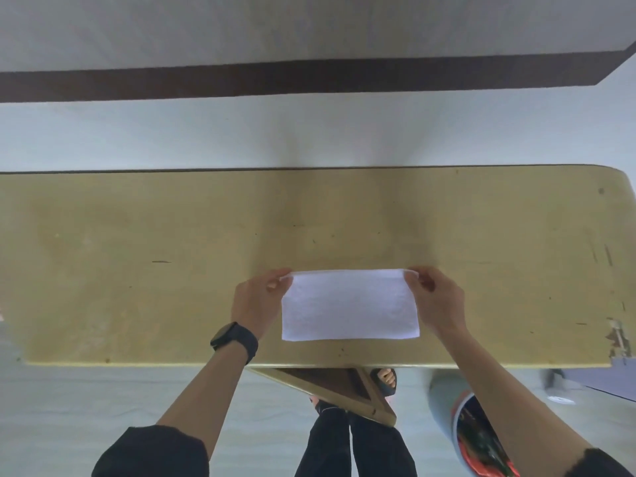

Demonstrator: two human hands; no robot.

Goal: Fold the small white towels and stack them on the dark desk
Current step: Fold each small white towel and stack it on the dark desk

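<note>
Two bare arms (pixel 206 383) are reaching in from 6 o'clock. A tan desk (pixel 137 253) is filling the middle. One white towel (pixel 351 306) is lying flat on it, near its 6 o'clock edge. It is looking soft, light and floppy, so its corners are looking best to hold. A grey bin (pixel 444 401) is standing on the floor at 5 o'clock, with something red and blurry inside. The left hand (pixel 256 297) and right hand (pixel 435 301) are each pinching a far towel corner.
</note>
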